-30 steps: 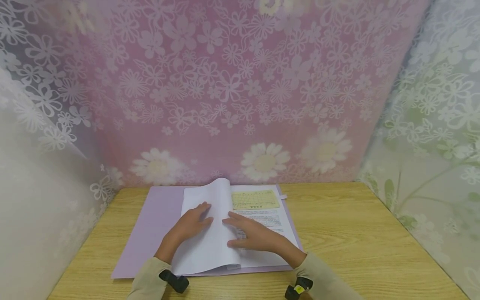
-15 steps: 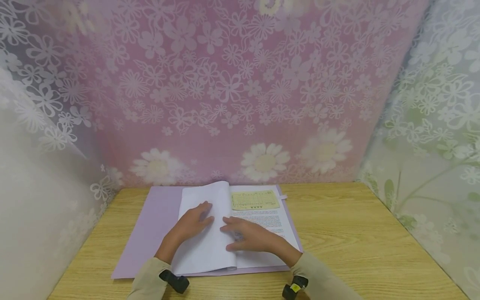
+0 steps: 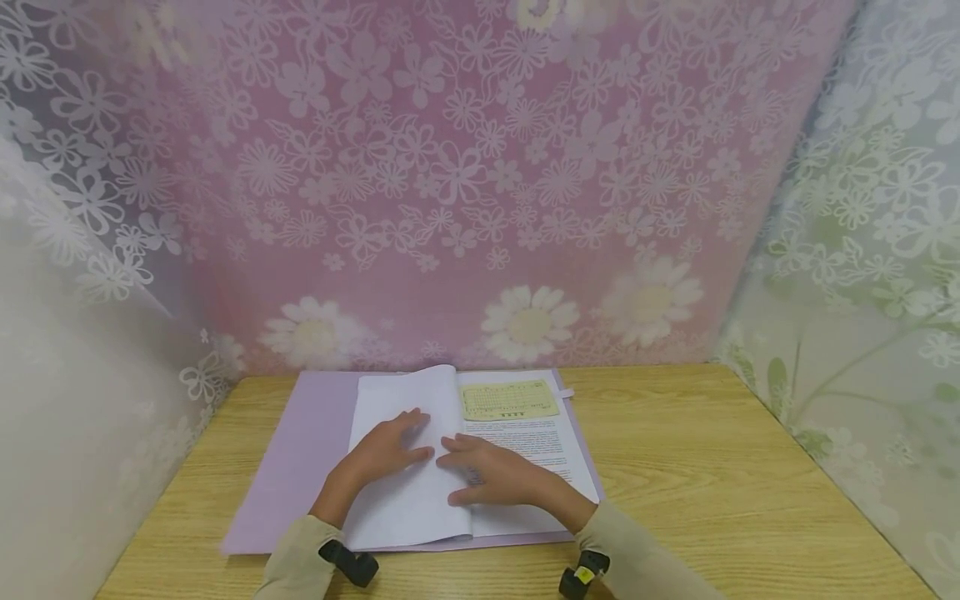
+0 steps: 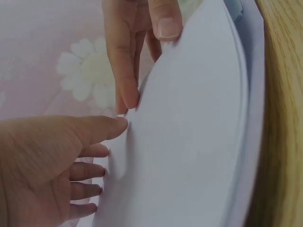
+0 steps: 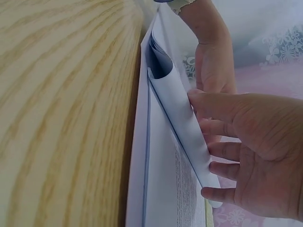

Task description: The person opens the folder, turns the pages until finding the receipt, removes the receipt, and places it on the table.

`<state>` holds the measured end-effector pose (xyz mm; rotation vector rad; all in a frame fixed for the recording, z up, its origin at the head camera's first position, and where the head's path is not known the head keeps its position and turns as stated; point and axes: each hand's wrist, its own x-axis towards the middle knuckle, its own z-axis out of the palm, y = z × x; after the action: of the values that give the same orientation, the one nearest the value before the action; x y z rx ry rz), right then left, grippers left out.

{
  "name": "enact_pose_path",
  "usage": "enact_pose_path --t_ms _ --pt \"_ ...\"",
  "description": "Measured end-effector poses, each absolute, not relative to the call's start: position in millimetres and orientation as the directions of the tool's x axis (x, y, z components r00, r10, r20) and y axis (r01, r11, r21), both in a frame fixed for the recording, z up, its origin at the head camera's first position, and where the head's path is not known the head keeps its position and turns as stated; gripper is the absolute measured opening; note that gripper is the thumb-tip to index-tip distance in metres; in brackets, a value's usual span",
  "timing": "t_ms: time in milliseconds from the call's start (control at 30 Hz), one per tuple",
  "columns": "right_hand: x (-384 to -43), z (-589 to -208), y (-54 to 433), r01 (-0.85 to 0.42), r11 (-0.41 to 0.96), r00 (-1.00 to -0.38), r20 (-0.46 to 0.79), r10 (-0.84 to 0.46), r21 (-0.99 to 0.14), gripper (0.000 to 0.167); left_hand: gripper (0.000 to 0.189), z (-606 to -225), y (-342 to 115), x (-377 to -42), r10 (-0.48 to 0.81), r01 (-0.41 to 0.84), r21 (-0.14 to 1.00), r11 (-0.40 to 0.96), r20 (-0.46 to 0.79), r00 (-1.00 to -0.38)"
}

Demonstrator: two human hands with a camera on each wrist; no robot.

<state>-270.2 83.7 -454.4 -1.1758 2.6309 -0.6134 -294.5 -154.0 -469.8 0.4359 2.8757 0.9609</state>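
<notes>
A lilac folder lies open on the table. Its white sheets are turned over to the left, blank side up, bulging in a rolled bend near the middle. My left hand rests on these sheets with fingers spread. At the bend, my right hand touches the paper with its fingertips, fingers extended; the right wrist view shows them along the curved roll. To the right lies a page of printed text, partly hidden by the right hand, with a yellow slip at its top.
The wood-grain table extends to both sides of the folder. A pink flowered curtain hangs behind it, and pale flowered panels flank it. A small white tab sticks out at the folder's right edge.
The turned sheets have settled lower and farther left, and their bend has flattened. My right hand has slid slightly left with the bend; the left hand has stayed nearly in place.
</notes>
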Motion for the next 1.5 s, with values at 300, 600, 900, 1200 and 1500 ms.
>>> enact_pose_path --t_ms 300,600,900,1200,1500 --pt "-269.6 -447.3 87.4 -0.636 0.591 -0.675 -0.013 -0.737 -0.496 0.058 0.061 -472.9 -155.9 -294.5 0.293 0.238 0.603 0.762 0.007 -0.956" --pt "-270.7 -448.2 89.4 -0.645 0.566 -0.663 0.009 -0.748 -0.514 0.056 0.062 -470.8 -155.1 -292.1 0.295 0.228 0.620 0.750 -0.005 -0.956" --pt "-273.1 -446.5 89.6 -0.645 0.560 -0.662 0.014 -0.749 -0.520 0.053 0.063 -472.5 -155.8 -292.2 0.300 0.223 0.615 0.756 -0.024 -0.954" --pt "-288.6 -440.3 101.4 -0.592 0.590 -0.724 0.041 -0.688 -0.549 0.054 0.065 -474.5 -156.9 -293.5 0.309 0.222 0.610 0.761 -0.039 -0.950" --pt "-327.9 -426.8 130.2 -0.546 0.645 -0.815 0.159 -0.558 -0.534 0.054 0.066 -477.1 -157.5 -295.5 0.298 0.207 0.605 0.769 -0.052 -0.953"
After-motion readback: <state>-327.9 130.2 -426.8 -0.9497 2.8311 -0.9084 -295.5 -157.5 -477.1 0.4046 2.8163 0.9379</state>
